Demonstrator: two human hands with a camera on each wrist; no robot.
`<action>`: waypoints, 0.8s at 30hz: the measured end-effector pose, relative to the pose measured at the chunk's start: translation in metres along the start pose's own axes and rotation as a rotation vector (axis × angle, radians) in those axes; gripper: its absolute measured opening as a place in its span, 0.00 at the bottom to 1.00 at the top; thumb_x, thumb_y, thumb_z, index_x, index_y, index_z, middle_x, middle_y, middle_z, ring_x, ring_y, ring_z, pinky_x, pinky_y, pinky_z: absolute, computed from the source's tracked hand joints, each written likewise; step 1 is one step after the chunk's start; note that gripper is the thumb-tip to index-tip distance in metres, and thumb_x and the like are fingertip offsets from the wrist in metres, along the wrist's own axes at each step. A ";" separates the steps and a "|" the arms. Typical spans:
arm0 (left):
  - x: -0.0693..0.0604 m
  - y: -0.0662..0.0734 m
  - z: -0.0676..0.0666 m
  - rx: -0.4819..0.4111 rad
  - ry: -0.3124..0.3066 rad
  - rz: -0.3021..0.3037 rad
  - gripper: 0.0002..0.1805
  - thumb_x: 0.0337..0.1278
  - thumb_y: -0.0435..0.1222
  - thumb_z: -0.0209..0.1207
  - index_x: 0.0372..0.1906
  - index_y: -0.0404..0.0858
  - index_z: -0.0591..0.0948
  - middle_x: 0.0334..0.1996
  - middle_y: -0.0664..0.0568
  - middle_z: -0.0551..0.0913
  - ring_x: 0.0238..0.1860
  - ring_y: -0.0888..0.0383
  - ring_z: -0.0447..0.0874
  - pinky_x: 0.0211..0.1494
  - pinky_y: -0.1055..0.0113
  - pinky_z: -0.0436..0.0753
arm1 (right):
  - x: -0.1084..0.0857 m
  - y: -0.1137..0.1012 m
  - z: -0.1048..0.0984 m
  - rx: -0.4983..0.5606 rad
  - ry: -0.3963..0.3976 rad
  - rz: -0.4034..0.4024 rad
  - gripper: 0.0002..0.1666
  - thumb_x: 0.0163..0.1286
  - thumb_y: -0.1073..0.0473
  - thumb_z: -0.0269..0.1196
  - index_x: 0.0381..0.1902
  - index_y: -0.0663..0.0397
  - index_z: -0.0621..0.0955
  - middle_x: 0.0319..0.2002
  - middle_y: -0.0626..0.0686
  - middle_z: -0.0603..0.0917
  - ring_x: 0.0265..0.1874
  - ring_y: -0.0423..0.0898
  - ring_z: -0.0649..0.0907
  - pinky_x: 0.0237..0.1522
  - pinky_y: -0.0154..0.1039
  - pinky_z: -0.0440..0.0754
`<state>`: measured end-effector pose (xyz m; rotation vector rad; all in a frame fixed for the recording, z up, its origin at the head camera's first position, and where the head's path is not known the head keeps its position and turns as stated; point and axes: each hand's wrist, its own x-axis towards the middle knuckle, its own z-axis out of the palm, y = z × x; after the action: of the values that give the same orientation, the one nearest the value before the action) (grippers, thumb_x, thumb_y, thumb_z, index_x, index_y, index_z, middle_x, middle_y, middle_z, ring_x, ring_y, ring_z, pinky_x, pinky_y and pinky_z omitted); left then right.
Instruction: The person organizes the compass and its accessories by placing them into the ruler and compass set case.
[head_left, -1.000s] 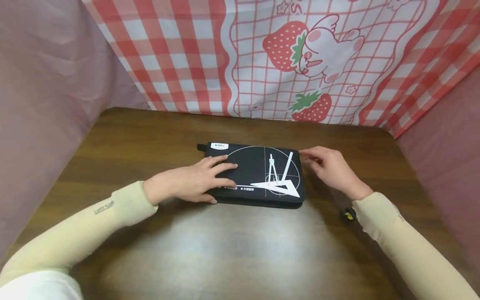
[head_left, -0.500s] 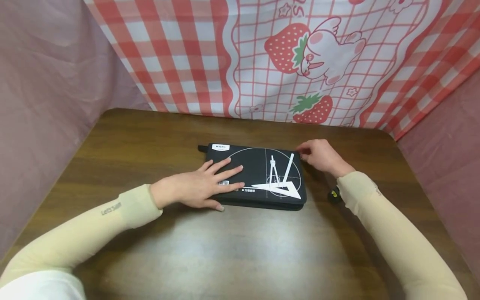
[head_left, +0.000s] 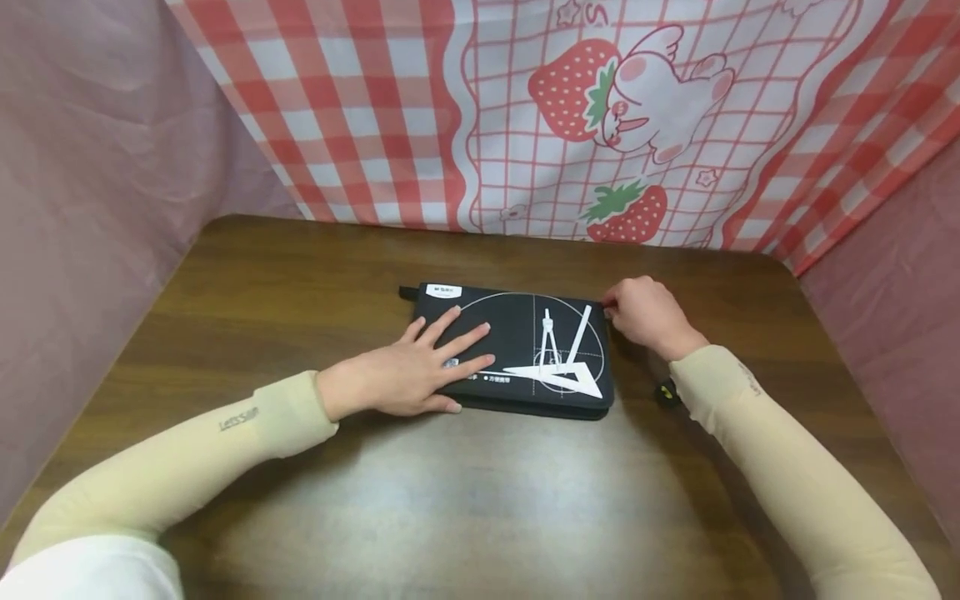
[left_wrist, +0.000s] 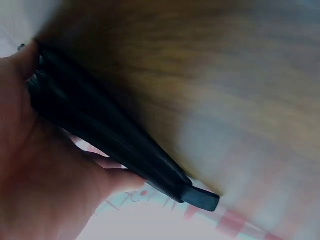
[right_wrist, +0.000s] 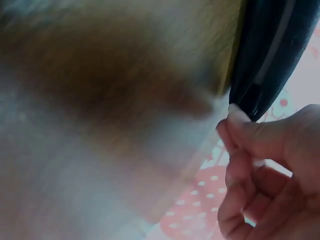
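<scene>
A black zippered case [head_left: 495, 325] lies flat on the table, printed in white with a compass, a ruler and a set square. My left hand [head_left: 401, 375] rests on its left part, fingers spread over the cover and thumb at the near edge. In the left wrist view a black tab [left_wrist: 201, 198] sticks out from the case's end. At the far right corner my right hand [head_left: 647, 312] has its thumb and forefinger pinched together. The right wrist view has those fingertips [right_wrist: 239, 114] at the zipper pull, which they mostly hide; the zipper slider [right_wrist: 251, 97] shows just beside them.
The brown wooden table [head_left: 480, 500] extends around the case. A red and white strawberry-print cloth [head_left: 600, 117] hangs behind its far edge. Pink cloth [head_left: 97, 167] hangs at both sides.
My left hand has slid slightly right across the case and its fingers have spread. My right hand has shifted to the far right corner, its fingers drawing closer together.
</scene>
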<state>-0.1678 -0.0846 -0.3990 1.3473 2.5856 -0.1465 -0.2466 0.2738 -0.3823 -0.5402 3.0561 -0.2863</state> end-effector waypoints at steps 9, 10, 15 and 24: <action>0.011 0.010 0.000 0.053 0.006 -0.105 0.44 0.68 0.65 0.45 0.80 0.60 0.40 0.79 0.50 0.27 0.77 0.35 0.30 0.67 0.31 0.55 | -0.003 -0.012 -0.012 -0.108 -0.035 0.022 0.07 0.62 0.68 0.63 0.35 0.62 0.88 0.30 0.61 0.86 0.27 0.57 0.81 0.31 0.57 0.80; 0.011 0.011 0.001 0.063 0.005 -0.113 0.44 0.68 0.65 0.45 0.80 0.60 0.40 0.79 0.49 0.27 0.77 0.35 0.30 0.67 0.31 0.56 | -0.004 -0.013 -0.014 -0.098 -0.060 0.023 0.07 0.63 0.68 0.64 0.36 0.62 0.88 0.31 0.61 0.86 0.27 0.56 0.81 0.32 0.56 0.81; 0.011 0.012 0.003 0.089 -0.007 -0.130 0.43 0.68 0.65 0.43 0.80 0.60 0.40 0.79 0.49 0.27 0.77 0.35 0.30 0.67 0.31 0.57 | -0.014 -0.010 -0.014 -0.053 -0.120 -0.007 0.09 0.63 0.69 0.64 0.40 0.61 0.88 0.35 0.59 0.85 0.31 0.54 0.79 0.37 0.54 0.80; 0.011 0.017 -0.001 0.099 -0.014 -0.135 0.44 0.68 0.65 0.44 0.80 0.59 0.41 0.80 0.47 0.29 0.77 0.33 0.33 0.66 0.31 0.59 | -0.036 -0.008 -0.010 -0.009 -0.087 -0.052 0.09 0.61 0.68 0.68 0.40 0.61 0.88 0.37 0.58 0.87 0.33 0.53 0.80 0.42 0.55 0.81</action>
<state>-0.1600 -0.0663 -0.4006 1.1971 2.6898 -0.3086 -0.2108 0.2809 -0.3715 -0.6169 2.9646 -0.2439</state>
